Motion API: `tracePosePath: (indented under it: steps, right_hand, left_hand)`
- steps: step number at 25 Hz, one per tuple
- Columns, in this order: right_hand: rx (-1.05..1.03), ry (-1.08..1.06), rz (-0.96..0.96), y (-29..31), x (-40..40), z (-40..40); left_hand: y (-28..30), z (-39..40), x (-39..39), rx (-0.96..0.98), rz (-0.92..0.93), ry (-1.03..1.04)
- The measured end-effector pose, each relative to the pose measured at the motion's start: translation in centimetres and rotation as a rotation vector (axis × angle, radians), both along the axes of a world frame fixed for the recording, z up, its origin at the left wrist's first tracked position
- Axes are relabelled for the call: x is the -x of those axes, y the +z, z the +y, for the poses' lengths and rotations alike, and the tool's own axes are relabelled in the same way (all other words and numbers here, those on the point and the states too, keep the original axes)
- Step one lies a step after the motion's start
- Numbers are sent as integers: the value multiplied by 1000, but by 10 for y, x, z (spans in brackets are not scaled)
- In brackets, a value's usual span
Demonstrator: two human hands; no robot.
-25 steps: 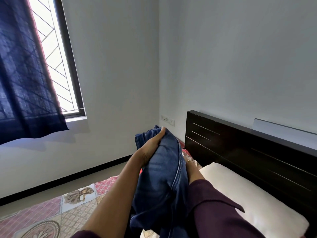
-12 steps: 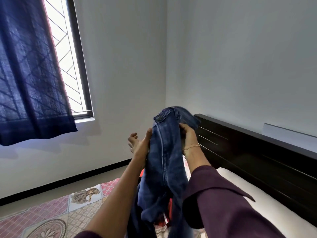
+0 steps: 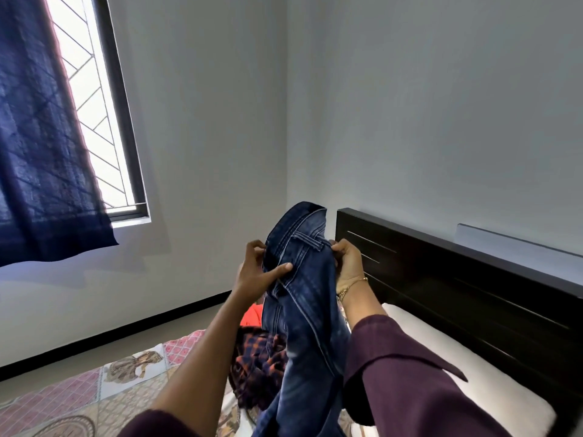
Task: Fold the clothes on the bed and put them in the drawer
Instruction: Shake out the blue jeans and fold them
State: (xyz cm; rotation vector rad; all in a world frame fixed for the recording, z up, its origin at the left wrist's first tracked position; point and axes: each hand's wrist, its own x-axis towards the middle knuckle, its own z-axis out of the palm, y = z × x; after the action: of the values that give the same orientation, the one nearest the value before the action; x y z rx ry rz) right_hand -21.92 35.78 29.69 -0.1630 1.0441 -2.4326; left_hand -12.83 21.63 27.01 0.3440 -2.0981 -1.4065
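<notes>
Your left hand (image 3: 254, 272) pinched the waistband of one pair of blue jeans (image 3: 303, 298), fingers curled and thumb laid across the denim; your right hand (image 3: 347, 263) gripped the opposite waistband edge. You held the jeans raised above the bed (image 3: 79, 402), legs hanging down. Behind them lay one plaid garment (image 3: 258, 364) and one orange garment (image 3: 252, 315); one white pillow (image 3: 473, 383) sat by the headboard (image 3: 457, 294).

My right arm wears a loose, dark plum sleeve (image 3: 407, 373); its wide cuff flares open well back from my right hand (image 3: 348, 266), with one corner standing out in a point on the outer side. Just behind that hand, a thin gold chain bracelet (image 3: 350, 287) circles my wrist. Behind my left hand (image 3: 252, 272) the forearm is bare, the same plum cloth (image 3: 151, 425) starting near the elbow.
</notes>
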Motion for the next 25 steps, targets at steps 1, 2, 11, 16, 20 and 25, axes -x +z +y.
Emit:
tracePosePath:
  steps: [1, 2, 11, 16, 20, 25]
  right_hand:
    - [21, -14, -11, -4, 1, 2]
    - [36, -16, -25, -5, 1, 3]
    - [-365, -141, 83, 0, 13, -13]
    - [-1007, -465, 1001, 20, 25, -26]
    - [-1300, -210, 1575, 33, 19, -31]
    - [-1719, -32, 1932, 45, 16, -38]
  left_hand:
    - [2, 2, 3, -5, -10, -22]
    - [3, 3, 7, 20, -42, -20]
    - [16, 1, 21, 253, -171, 64]
    - [51, -3, 15, 1015, -94, 125]
    - [60, -18, 8, 1300, -176, 24]
    - [54, -48, -13, 1376, -360, 35]
